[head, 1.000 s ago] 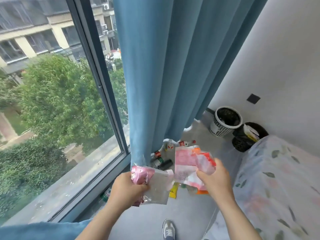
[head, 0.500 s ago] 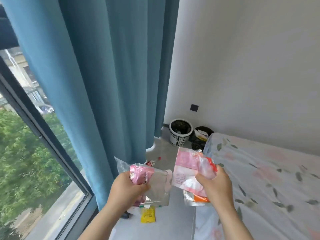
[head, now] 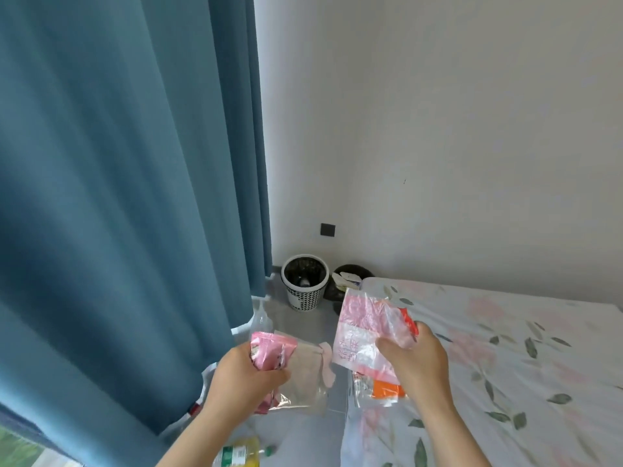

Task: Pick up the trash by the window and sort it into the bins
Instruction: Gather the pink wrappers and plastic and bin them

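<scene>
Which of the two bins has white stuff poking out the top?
The black bin, next to the bed. White paper scraps poke out of it; the white perforated bin beside the curtain shows only dark things inside.
</scene>
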{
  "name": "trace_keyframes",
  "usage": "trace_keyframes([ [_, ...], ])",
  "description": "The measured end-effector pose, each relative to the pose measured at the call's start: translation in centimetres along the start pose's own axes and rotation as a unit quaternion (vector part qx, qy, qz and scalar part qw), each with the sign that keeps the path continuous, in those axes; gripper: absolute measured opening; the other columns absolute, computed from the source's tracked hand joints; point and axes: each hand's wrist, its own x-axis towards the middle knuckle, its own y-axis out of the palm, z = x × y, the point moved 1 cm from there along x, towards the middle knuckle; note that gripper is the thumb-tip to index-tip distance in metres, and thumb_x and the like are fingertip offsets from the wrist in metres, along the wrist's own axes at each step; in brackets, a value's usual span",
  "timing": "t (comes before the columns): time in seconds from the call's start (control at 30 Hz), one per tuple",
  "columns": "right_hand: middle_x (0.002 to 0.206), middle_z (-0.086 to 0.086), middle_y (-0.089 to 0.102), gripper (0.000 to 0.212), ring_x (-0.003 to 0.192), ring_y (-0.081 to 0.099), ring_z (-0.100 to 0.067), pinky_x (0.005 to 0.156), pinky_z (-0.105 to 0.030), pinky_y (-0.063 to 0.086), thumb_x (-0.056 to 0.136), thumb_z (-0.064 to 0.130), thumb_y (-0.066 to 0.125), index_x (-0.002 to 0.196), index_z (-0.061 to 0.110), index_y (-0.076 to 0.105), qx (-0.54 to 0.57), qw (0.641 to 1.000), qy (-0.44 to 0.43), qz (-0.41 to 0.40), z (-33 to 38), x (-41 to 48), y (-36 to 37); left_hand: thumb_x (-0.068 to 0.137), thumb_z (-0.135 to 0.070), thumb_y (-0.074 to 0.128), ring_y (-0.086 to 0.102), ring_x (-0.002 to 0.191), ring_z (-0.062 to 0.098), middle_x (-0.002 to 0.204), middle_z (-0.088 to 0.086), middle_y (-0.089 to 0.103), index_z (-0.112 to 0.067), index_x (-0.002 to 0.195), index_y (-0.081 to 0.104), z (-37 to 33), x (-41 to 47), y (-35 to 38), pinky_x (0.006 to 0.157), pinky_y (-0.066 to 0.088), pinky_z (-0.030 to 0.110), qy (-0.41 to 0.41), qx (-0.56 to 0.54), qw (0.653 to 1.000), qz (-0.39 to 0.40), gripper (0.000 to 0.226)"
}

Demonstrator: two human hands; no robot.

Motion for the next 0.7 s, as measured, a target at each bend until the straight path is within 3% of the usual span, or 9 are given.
trace_keyframes([
  [0.2,0.1,0.002,0.058,0.035,0.076,0.052,-0.008,0.07,-0.03,0.04,0.078,0.023,0.075,0.104,0.019,0.051,0.003,1.0,0.011,0.001,-0.4,5.0,0.0,0.064,-0.02,0.079,0.047,0.048,0.012,0.046,-0.003,0.051,-0.014,0.058,0.054,-2.2,4.5,2.0,0.051,0.037,0.024,-0.007,0.029,1.0,0.007,0.026],
  [0.33,0.123,-0.003,0.057,0.06,0.104,0.056,-0.023,0.083,-0.032,0.044,0.078,0.03,0.076,0.128,0.01,0.049,-0.008,0.999,0.033,0.005,-0.3,9.4,1.9,0.065,-0.016,0.079,0.044,0.043,0.01,0.041,-0.004,0.048,-0.015,0.052,0.051,-3.3,9.1,2.7,0.049,0.035,0.023,-0.014,0.022,1.0,0.007,0.031],
  [0.47,0.121,-0.002,0.06,0.056,0.1,0.056,-0.02,0.079,-0.03,0.042,0.077,0.031,0.076,0.125,0.014,0.052,-0.012,1.0,0.027,-0.005,1.0,14.7,4.3,0.066,-0.018,0.079,0.054,0.051,0.009,0.049,-0.005,0.058,-0.015,0.066,0.061,-4.5,15.0,2.8,0.051,0.038,0.021,-0.01,0.016,1.0,0.019,0.018],
  [0.7,0.12,-0.007,0.061,0.058,0.105,0.059,-0.027,0.076,-0.029,0.044,0.081,0.03,0.073,0.129,0.009,0.05,-0.035,0.998,0.036,-0.031,4.2,23.5,7.2,0.067,-0.02,0.079,0.058,0.061,0.013,0.062,-0.004,0.064,-0.019,0.066,0.064,-7.8,25.4,2.6,0.056,0.04,0.023,-0.018,0.025,0.999,0.04,0.015],
])
